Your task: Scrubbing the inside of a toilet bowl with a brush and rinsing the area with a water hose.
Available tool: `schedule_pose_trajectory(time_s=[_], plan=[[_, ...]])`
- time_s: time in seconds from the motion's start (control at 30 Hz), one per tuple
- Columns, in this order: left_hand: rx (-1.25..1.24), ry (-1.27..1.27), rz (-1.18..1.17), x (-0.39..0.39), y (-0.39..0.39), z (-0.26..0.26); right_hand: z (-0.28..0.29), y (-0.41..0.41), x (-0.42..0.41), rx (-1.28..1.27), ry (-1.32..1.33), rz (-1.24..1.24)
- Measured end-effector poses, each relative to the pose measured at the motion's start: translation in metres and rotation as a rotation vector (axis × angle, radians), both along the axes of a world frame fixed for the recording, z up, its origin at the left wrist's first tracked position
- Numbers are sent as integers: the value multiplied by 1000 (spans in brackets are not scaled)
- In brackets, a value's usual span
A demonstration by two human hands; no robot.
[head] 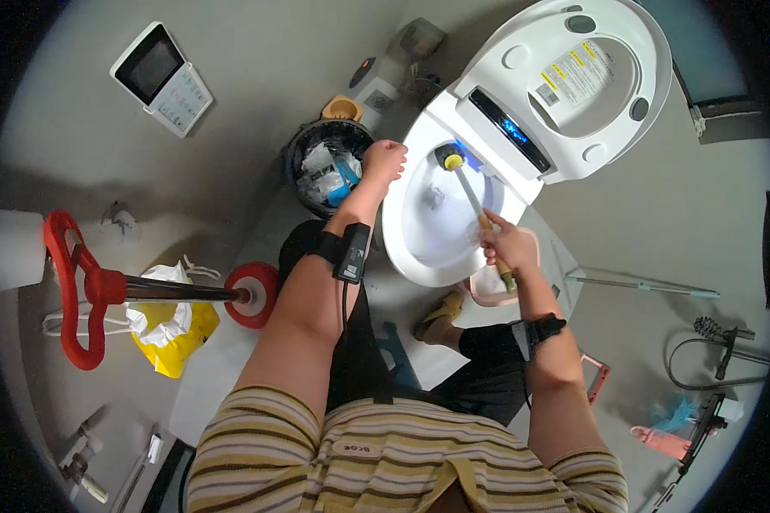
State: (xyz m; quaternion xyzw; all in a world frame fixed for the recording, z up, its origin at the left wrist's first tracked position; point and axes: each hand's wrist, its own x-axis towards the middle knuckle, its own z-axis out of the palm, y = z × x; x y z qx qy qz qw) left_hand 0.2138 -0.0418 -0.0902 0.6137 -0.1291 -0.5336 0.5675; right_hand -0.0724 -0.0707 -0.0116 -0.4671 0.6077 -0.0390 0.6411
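Observation:
My right hand (510, 245) grips the handle of a toilet brush (468, 186), pale shaft with a yellow collar. Its dark bristle head (448, 152) rests against the back inner wall of a white toilet bowl (423, 218), just below the rim. Water and a blue-lit patch show inside the bowl. At the bowl's left rim is my left hand (385, 160), fingers curled in with nothing visible in them; whether it touches the rim I cannot tell. Both the toilet seat (520, 61) and the lid behind it are raised. A lit display panel (510, 130) crosses the toilet's rear.
A black waste bin (290, 154) holding plastic and a blue wrapper stands left of the bowl. Below the right hand sits a pink basin (532, 256). A red-handled plunger (179, 288) and a yellow bag (189, 336) are at left. A remote control (162, 80) hangs on the wall.

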Motion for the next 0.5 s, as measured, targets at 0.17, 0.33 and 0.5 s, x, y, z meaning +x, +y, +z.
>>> schedule_pose_trajectory(time_s=[0.17,0.33,0.5], plan=[[18,10,6,10,10,-9,24,17,11,97,-221,-241],[1,21,-25,5,11,2,-29,39,21,27,-372,-374],[11,-12,-54,7,11,-3,-23,69,33,-267,19,-52]])
